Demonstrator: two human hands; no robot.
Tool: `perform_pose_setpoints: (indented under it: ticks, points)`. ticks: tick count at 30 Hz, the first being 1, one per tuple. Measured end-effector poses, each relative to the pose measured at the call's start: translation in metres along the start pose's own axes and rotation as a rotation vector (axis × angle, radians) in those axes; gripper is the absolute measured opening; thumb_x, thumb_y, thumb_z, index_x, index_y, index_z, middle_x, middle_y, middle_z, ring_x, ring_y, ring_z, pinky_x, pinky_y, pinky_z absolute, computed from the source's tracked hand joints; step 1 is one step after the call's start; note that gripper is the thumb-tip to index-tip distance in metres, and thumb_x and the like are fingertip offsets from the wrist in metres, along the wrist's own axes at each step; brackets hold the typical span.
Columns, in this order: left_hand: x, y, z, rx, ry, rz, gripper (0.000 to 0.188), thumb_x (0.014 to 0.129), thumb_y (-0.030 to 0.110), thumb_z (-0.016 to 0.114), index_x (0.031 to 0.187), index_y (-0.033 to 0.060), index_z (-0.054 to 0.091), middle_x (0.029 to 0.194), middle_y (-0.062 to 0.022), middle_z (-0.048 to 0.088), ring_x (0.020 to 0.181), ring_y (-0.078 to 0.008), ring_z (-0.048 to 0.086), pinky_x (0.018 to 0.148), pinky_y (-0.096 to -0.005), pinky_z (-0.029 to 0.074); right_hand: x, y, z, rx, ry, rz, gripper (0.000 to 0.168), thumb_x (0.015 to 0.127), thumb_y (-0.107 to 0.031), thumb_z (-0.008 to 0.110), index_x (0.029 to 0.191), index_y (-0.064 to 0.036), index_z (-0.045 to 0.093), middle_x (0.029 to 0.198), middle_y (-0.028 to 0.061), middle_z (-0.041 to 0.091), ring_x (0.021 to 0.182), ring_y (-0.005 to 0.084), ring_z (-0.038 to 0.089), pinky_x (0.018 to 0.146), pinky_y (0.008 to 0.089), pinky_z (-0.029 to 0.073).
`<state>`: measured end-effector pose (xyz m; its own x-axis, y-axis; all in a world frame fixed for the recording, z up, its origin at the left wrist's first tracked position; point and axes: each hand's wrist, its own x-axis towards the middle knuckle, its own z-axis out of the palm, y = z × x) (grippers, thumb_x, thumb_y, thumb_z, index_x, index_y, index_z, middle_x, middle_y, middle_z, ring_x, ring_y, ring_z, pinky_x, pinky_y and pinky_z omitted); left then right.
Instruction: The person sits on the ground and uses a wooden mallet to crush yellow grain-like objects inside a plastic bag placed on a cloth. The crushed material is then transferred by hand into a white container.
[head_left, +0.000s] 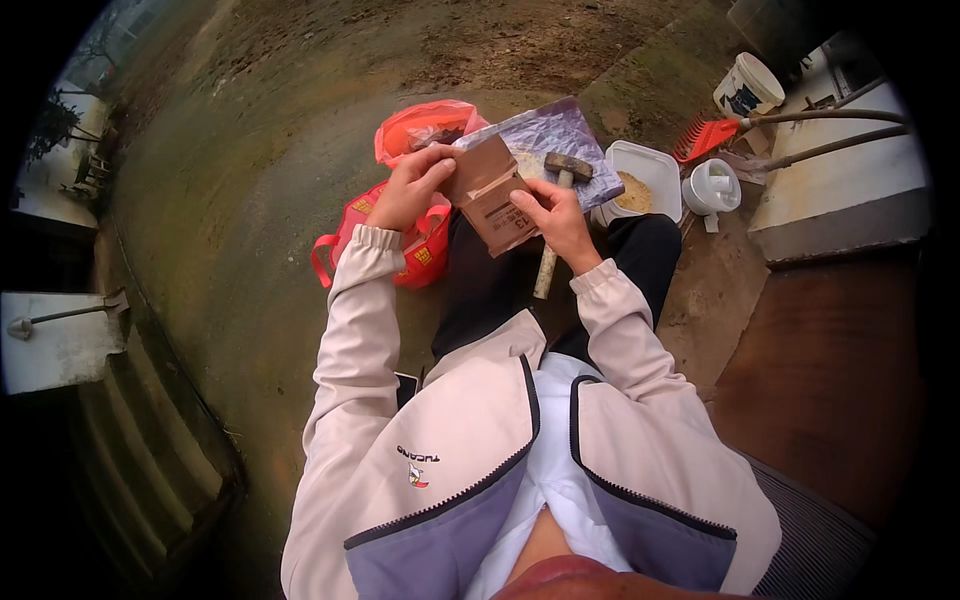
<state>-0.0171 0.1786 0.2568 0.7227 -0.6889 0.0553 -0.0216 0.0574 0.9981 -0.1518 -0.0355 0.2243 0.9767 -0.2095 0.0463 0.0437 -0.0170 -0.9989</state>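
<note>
Both hands hold a brown cardboard packet (499, 214) that is folded open and bears printed writing. My left hand (415, 184) pinches its upper left edge. The right side is gripped by my right hand (556, 217), thumb on the front face. Behind the packet lies a crumpled silvery-purple sheet (574, 139) with some pale crumbs on it. A hammer (568, 166) rests with its head over this sheet, and its pale handle points back between my knees. What supports the sheet is hidden.
An orange-red plastic bag (390, 139) and a red tote bag (352, 240) stand at left. To the right are a white tub (664, 169) with yellowish crumbs (634, 195), a smaller white tub (701, 196), a red rake (705, 139) and a white bucket (750, 84). Concrete steps (150, 435) lie far left.
</note>
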Motion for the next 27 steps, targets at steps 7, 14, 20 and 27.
perform_pose_setpoints:
  ticks: [7,14,20,27]
  points:
    - [0.045,-0.031,0.083,0.143,-0.28,-0.035,0.02,0.099,0.017,0.061,0.098,-0.0016,0.067,0.076,0.0009,0.063,0.071,-0.007,0.058,0.064,-0.0257,0.049,-0.055,0.022,-0.071,-0.029,0.18,0.076,0.035,0.093,-0.02,0.071,0.116,0.005,0.066,0.098,0.0058,0.07,0.088,0.0093,0.063,0.08,0.0253,0.051]
    - [0.034,-0.062,0.129,0.223,-0.46,-0.047,0.02,0.102,0.017,0.056,0.102,-0.0016,0.064,0.083,0.0017,0.059,0.078,-0.0063,0.051,0.07,-0.024,0.045,-0.084,0.029,-0.1,0.058,0.155,0.052,0.038,0.092,-0.017,0.071,0.122,0.002,0.062,0.102,0.0075,0.07,0.092,0.0117,0.064,0.083,0.0283,0.053]
    - [0.033,-0.072,0.139,0.234,-0.369,0.069,0.022,0.102,0.018,0.055,0.106,-0.0017,0.065,0.09,-0.001,0.063,0.083,-0.0084,0.055,0.074,-0.0251,0.047,-0.079,0.03,-0.114,-0.179,0.179,0.009,0.023,0.091,-0.019,0.07,0.095,0.004,0.071,0.078,0.0004,0.068,0.072,0.0049,0.058,0.067,0.0258,0.05]
    - [0.001,-0.081,0.145,-0.146,0.026,-0.347,0.046,0.103,0.035,0.054,0.117,-0.0077,0.062,0.102,-0.0152,0.069,0.085,-0.0196,0.068,0.073,-0.0307,0.057,-0.089,0.019,-0.086,-0.405,0.501,-0.118,0.015,0.088,-0.01,0.072,0.087,0.005,0.07,0.076,0.0038,0.067,0.068,0.0082,0.057,0.063,0.0266,0.046]
